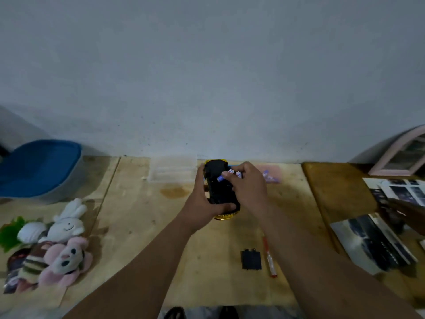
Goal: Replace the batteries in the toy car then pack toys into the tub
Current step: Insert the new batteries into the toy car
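The toy car [218, 180] is upside down above the wooden table, its black underside up and yellow body showing at both ends. My left hand [202, 203] grips it from the left and underneath. My right hand [247, 187] holds purple-and-white batteries [230, 174] over the car's underside. The black battery cover [251, 260] lies on the table near me, beside a red-and-white screwdriver [269, 259]. A heap of plush toys [50, 245] lies at the left. The blue tub [39, 169] stands at the back left.
A clear plastic box [172, 170] sits against the wall behind the car, and a pink battery pack [271, 173] lies to its right. Magazines [372, 242] and a pink frame [404, 155] occupy the darker table on the right.
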